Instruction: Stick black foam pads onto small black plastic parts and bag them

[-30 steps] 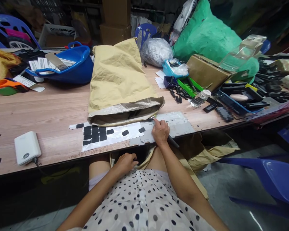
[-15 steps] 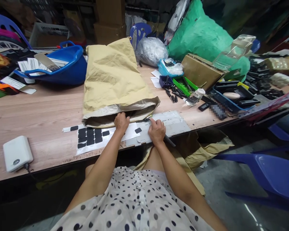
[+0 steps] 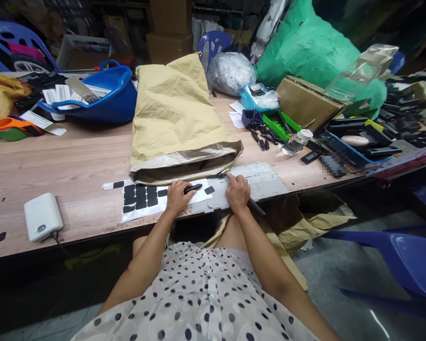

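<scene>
My left hand point(image 3: 176, 196) rests at the table's near edge, fingers closed on a small black strip-shaped part point(image 3: 192, 188) held over the white backing sheet point(image 3: 155, 202) that carries several black pads. My right hand point(image 3: 237, 192) is closed round a dark pen-like tool point(image 3: 255, 207), its tip pressed on a grey flat panel point(image 3: 257, 181) lying beside the sheet. Just behind both hands lies a large tan paper sack point(image 3: 177, 121) on its side, its foil-lined mouth facing me.
A white power bank point(image 3: 42, 216) with a cable sits at the near left. A blue basin point(image 3: 106, 94) stands at the back left. Trays of black parts point(image 3: 358, 137), a cardboard box point(image 3: 305, 104) and a green bag point(image 3: 312, 52) crowd the right. A blue chair point(image 3: 404, 265) stands at the lower right.
My left hand rose from my lap, reached the sack's mouth, then drew back to the sheet holding a black part. My right hand stayed on the panel.
</scene>
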`<control>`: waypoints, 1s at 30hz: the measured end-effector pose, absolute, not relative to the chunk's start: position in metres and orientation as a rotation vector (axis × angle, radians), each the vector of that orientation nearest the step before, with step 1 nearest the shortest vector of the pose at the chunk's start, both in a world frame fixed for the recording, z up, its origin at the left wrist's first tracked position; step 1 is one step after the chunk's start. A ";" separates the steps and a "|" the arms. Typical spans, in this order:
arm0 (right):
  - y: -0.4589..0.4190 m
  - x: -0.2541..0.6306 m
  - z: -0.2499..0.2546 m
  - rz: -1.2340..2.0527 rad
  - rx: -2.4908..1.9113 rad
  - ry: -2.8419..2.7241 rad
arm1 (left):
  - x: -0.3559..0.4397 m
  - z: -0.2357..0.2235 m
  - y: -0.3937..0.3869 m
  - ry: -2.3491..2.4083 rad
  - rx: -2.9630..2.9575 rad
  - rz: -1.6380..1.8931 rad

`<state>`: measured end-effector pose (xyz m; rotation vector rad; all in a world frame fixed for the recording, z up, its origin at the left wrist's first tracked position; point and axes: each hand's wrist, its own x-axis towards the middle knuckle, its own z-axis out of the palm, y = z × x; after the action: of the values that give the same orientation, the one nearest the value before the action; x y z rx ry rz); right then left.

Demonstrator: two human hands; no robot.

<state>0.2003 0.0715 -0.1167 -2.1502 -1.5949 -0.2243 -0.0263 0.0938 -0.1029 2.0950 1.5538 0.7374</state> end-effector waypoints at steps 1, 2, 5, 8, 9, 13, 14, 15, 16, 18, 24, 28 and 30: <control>0.070 0.201 -0.116 -0.201 -2.133 -1.591 | -0.026 -0.103 0.094 1.558 2.086 0.733; 0.068 0.200 -0.114 -0.179 -2.106 -1.585 | -0.025 -0.102 0.095 1.563 2.080 0.729; 0.058 0.192 -0.110 -0.093 -1.960 -1.583 | -0.023 -0.101 0.095 1.570 2.067 0.726; 0.045 0.174 -0.105 0.059 -1.758 -1.650 | -0.022 -0.101 0.095 1.575 2.051 0.721; 0.041 0.167 -0.103 0.115 -1.702 -1.681 | -0.021 -0.102 0.095 1.579 2.046 0.721; 0.034 0.148 -0.095 0.232 -1.571 -1.760 | -0.020 -0.104 0.094 1.591 2.032 0.742; 0.033 0.145 -0.093 0.228 -1.554 -1.767 | -0.019 -0.105 0.094 1.589 2.032 0.747; 0.033 0.143 -0.091 0.216 -1.543 -1.772 | -0.019 -0.105 0.094 1.586 2.033 0.751; 0.033 0.142 -0.090 0.202 -1.537 -1.779 | -0.018 -0.105 0.094 1.583 2.035 0.753; 0.034 0.140 -0.090 0.179 -1.549 -1.807 | -0.017 -0.105 0.094 1.589 2.036 0.752; 0.035 0.141 -0.092 0.179 -1.644 -1.837 | -0.015 -0.104 0.094 1.610 2.016 0.757; 0.034 0.145 -0.089 0.144 -1.638 -1.772 | -0.016 -0.105 0.094 1.592 2.018 0.761; 0.034 0.145 -0.090 0.154 -1.654 -1.785 | -0.016 -0.106 0.094 1.595 2.016 0.770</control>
<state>0.1453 0.0343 -0.0901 -1.6535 -1.7853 0.1542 -0.0158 0.0941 -0.1055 2.0158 1.5954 0.7700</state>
